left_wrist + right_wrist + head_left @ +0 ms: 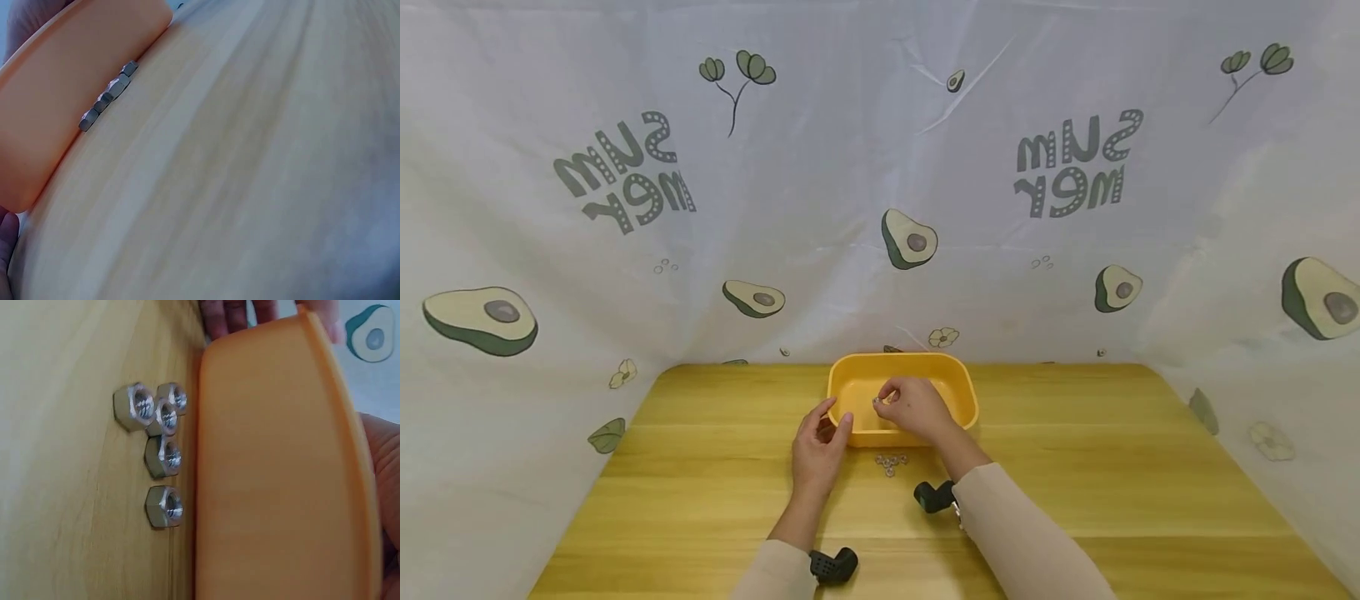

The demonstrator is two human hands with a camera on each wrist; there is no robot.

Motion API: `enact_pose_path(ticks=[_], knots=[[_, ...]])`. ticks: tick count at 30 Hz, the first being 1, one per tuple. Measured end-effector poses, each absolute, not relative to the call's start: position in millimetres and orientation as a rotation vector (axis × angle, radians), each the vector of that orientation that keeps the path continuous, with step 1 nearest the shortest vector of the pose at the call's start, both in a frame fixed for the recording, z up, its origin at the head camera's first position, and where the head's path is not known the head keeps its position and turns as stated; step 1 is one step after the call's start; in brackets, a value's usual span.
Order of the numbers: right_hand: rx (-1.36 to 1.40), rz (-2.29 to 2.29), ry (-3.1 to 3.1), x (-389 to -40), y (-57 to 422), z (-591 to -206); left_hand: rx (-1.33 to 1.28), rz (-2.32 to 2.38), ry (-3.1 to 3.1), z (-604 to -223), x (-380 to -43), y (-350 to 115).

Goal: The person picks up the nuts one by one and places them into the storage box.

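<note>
A yellow plastic box (966,404) with a raised rim stands on the wooden table. Over its inside hovers my right hand (916,408), thumb and forefinger pinching a small shiny piece that looks like a hex nut (876,402). At the box's front left corner my left hand (817,454) holds the wall between thumb and fingers. Just in front of the box lie several steel hex nuts (164,507), close together with their holes up. In the left wrist view the nuts (106,97) line the foot of the box wall. The box floor is partly hidden by my right hand.
The wood-grain table (1075,467) extends to both sides of the box. Behind it and at the sides hangs a pale cloth (820,192) printed with avocados and lettering. Black wrist-worn devices (835,567) sit on both wrists.
</note>
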State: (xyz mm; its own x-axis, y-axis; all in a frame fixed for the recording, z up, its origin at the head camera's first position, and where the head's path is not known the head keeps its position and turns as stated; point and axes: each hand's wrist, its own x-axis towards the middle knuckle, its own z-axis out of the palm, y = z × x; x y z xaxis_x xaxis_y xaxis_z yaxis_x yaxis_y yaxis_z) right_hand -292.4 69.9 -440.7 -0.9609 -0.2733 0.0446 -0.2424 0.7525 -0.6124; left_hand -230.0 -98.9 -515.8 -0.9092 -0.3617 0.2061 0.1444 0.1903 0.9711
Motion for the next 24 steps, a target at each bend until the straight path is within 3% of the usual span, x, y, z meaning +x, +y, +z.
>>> enact_pose_path(ticks=[24], knots=[[-0.301,-1.065,2.764,-320.7,60.6,-455.0,0.207,-1.763,-2.085,-514.7,-229.6,-97.7]])
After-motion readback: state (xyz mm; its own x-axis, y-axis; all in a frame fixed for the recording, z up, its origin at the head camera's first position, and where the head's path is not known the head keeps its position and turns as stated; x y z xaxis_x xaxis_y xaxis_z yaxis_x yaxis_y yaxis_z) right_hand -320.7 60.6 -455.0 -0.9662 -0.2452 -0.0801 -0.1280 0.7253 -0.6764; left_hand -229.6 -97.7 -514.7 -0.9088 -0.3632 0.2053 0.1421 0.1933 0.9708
